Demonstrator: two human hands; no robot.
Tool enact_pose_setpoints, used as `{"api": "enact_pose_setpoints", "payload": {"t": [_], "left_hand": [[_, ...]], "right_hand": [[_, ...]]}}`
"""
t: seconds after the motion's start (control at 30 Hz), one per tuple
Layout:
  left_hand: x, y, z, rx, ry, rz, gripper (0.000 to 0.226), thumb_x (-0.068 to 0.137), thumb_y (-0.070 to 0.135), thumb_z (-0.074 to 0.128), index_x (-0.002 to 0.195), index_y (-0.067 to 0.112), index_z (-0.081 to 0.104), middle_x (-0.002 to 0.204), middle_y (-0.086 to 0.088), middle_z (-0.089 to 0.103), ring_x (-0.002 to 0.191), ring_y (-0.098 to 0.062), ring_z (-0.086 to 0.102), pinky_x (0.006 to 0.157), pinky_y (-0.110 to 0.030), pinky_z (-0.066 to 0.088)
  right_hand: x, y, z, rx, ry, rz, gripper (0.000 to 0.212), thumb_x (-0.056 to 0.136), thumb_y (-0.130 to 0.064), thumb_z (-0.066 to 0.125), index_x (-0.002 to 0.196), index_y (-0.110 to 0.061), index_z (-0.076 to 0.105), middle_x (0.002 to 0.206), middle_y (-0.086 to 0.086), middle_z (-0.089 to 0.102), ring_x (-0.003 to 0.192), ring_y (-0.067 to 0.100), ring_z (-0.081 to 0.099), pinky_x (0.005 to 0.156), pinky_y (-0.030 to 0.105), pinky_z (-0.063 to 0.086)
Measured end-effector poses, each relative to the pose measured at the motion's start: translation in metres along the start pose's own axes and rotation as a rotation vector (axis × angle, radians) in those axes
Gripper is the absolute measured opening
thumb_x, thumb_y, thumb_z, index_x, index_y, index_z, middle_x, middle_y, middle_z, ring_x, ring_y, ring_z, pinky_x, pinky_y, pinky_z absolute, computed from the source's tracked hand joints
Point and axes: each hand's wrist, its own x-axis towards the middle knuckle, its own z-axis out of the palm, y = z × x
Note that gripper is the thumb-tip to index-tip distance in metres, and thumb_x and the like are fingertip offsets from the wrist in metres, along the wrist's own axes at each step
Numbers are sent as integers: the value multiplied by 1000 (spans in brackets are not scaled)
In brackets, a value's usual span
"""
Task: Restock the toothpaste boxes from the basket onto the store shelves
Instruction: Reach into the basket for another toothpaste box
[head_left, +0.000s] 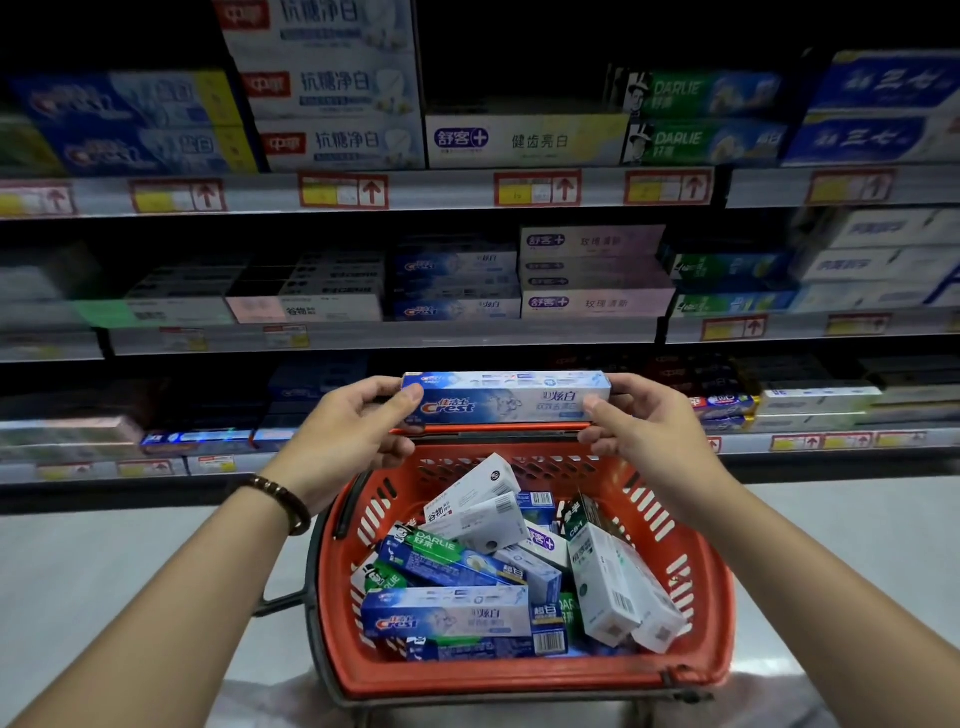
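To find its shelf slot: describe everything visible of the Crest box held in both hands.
The held Crest box is a long, slim, cardboard-looking carton, blue on the left fading to white, with a Crest logo and Chinese lettering. It is level, front facing the camera, above the far rim of the red basket. The left hand pinches its left end, the right hand its right end.

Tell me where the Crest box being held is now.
In the head view the held Crest box is centre frame, horizontal, gripped at its ends by the left hand and right hand, above the far rim of the red basket.
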Motion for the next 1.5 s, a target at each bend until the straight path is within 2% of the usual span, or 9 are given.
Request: {"api": "enact_pose_setpoints", "payload": {"t": [0.2,0.37,0.5,0.73,0.87,1.07,1.2,1.37,1.5], "left_hand": [[5,-5,-2,15,15,4,21,103,27,62,121,18,68,102,-12,73,73,-19,65,65,-29,57],[9,-11,-4,70,82,34,22,103,31,63,123,25,69,111,-6,74,84,-19,72,72,-33,60],[12,-12,-4,71,129,58,22,103,28,63,121,19,72,108,-4,78,91,-19,76,82,-39,63],[17,-8,3,-39,323,128,21,93,20,77,112,17,68,99,-7,79,86,-25,78,78,-37,63],[18,-9,9,-87,375,124,15,92,20,78,105,17,71,94,-5,80,86,-26,78,81,-39,64],[29,-9,12,-60,489,178,8,92,20,78,100,22,76,96,0,78,84,-15,78,82,-38,64],[39,-10,12,8,537,189,13,90,21,81,100,29,75,93,5,78,82,-11,77,86,-43,63],[48,-2,13,200,544,190,24,88,20,81,109,30,76,96,15,75,87,4,69,88,-26,58],[60,8,13,254,524,224,37,88,18,80,123,25,71,101,17,71,93,1,68,86,-21,55]], "right_hand": [[0,0,2,-9,17,7,21,98,-22,74,120,-20,73,98,1,81,80,20,77,69,30,61],[2,1,7,43,60,34,30,99,-19,74,127,-18,63,97,5,80,80,26,79,68,32,62],[4,-1,13,90,105,48,20,102,-15,71,118,-12,60,97,11,79,79,28,79,67,34,63],[6,-7,23,81,172,6,7,104,-10,66,103,-7,60,100,11,78,85,25,81,75,39,67],[8,-7,30,66,259,-44,9,102,-12,70,98,-9,63,99,8,78,90,21,80,74,39,67],[16,-2,35,-85,366,-100,9,98,-27,76,90,-30,72,90,-10,78,88,9,75,76,44,67],[23,-6,41,-158,416,-135,10,96,-28,78,87,-29,73,82,-20,76,81,-4,70,74,34,61],[38,-17,45,-91,469,-106,10,93,-27,81,97,-33,73,87,-14,77,86,4,72,80,35,61],[53,-33,49,-122,459,-132,11,95,-25,80,101,-31,73,88,-13,76,85,1,70,74,25,54]]}}
